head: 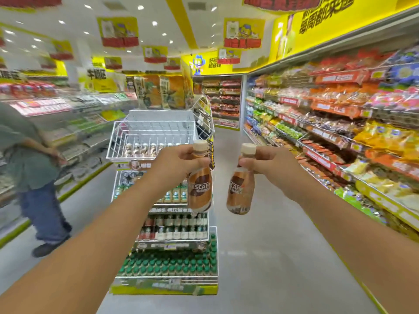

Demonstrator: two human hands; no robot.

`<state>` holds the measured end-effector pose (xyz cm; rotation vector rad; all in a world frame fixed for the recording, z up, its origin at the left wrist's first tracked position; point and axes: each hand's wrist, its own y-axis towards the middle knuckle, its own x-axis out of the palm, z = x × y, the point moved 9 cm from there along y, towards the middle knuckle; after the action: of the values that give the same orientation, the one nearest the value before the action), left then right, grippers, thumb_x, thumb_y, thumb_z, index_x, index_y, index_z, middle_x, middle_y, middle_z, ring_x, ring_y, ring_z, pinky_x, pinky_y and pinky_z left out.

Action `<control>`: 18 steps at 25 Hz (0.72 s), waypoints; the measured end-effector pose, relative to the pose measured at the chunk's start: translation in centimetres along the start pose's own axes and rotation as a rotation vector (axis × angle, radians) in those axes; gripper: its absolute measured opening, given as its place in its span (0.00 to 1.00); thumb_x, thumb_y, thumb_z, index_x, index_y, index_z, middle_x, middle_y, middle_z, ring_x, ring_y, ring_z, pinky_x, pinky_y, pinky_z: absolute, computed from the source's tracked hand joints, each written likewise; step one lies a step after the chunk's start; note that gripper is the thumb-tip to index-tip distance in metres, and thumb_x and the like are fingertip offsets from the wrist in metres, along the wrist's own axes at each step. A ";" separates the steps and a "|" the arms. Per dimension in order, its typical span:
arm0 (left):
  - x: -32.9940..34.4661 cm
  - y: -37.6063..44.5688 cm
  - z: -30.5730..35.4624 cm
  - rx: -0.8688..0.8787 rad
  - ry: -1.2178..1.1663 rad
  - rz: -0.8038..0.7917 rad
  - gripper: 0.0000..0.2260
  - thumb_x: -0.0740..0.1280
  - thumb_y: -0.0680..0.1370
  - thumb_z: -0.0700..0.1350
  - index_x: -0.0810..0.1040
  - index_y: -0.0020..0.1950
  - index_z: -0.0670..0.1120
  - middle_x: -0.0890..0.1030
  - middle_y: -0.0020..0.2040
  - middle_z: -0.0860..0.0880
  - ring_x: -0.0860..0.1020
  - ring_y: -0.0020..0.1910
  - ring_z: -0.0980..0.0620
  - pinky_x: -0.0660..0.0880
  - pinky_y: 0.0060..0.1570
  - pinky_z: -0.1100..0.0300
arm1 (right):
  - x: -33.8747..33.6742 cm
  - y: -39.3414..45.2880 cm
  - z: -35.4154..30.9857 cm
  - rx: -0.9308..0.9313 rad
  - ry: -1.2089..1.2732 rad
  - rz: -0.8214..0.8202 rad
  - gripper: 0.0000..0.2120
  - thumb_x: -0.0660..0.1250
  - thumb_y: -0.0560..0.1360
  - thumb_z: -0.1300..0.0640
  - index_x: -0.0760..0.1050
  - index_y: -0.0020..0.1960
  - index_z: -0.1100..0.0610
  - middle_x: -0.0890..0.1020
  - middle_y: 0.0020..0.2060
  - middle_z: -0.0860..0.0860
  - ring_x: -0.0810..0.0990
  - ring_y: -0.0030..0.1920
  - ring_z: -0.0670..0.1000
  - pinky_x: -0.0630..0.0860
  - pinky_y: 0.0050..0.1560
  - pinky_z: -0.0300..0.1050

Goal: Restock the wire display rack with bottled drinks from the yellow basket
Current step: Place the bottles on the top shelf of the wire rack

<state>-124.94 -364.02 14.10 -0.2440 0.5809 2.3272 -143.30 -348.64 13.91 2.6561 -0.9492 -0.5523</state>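
— Brown plastic coffee bottles with beige screw caps: report position.

— I hold two, raised in front of me. My left hand [179, 162] is curled round the neck of the left coffee bottle [199, 189]; my right hand [269, 164] pinches the neck of the right coffee bottle [240, 191]. Both hang roughly upright, bodies below my fingers, close together but apart.

— Rack location?

— The white wire display rack [158, 200] stands at 12 o'clock, just behind my left hand. Its top wire basket [149, 137] holds a row of similar bottles along the front. Lower tiers carry rows of other bottles, green-capped ones [172, 264] at the bottom.

— Surroundings?

— Stocked snack shelves [328, 123] at 2 o'clock; a person in a grey-green shirt and blue trousers [29, 166] at 9 o'clock. The view is blurred.
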 end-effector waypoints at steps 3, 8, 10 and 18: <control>-4.1 2.3 -2.6 -0.024 -0.013 0.050 0.12 0.78 0.74 0.46 0.85 0.57 0.53 0.87 0.47 0.56 0.84 0.40 0.65 0.78 0.36 0.71 | 4.3 4.1 0.6 -0.006 0.010 -0.045 0.08 0.77 0.73 0.61 0.86 0.51 0.53 0.89 0.47 0.53 0.86 0.47 0.47 0.83 0.48 0.38; -7.9 7.6 -7.7 -0.095 -0.021 0.114 0.10 0.78 0.74 0.45 0.84 0.54 0.53 0.88 0.47 0.56 0.86 0.46 0.57 0.83 0.45 0.61 | 9.7 11.4 3.4 -0.008 0.002 -0.119 0.09 0.78 0.73 0.59 0.86 0.53 0.55 0.89 0.47 0.53 0.85 0.44 0.46 0.81 0.51 0.45; -8.8 10.6 -9.8 -0.102 -0.007 0.126 0.10 0.78 0.74 0.46 0.84 0.54 0.54 0.88 0.47 0.56 0.86 0.47 0.57 0.82 0.47 0.59 | 11.4 15.1 5.1 -0.017 -0.002 -0.126 0.09 0.79 0.72 0.58 0.87 0.52 0.55 0.89 0.47 0.53 0.84 0.45 0.48 0.81 0.53 0.49; -12.4 25.6 -15.9 -0.110 0.053 0.187 0.11 0.78 0.73 0.47 0.84 0.54 0.54 0.87 0.48 0.56 0.84 0.45 0.61 0.76 0.37 0.70 | 15.6 31.8 10.2 -0.067 0.021 -0.167 0.08 0.80 0.71 0.57 0.86 0.50 0.54 0.89 0.42 0.46 0.86 0.43 0.45 0.82 0.45 0.42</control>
<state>-133.37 -395.46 12.81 -0.3158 0.5214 2.5441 -154.09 -383.90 12.48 2.6901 -0.6951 -0.5808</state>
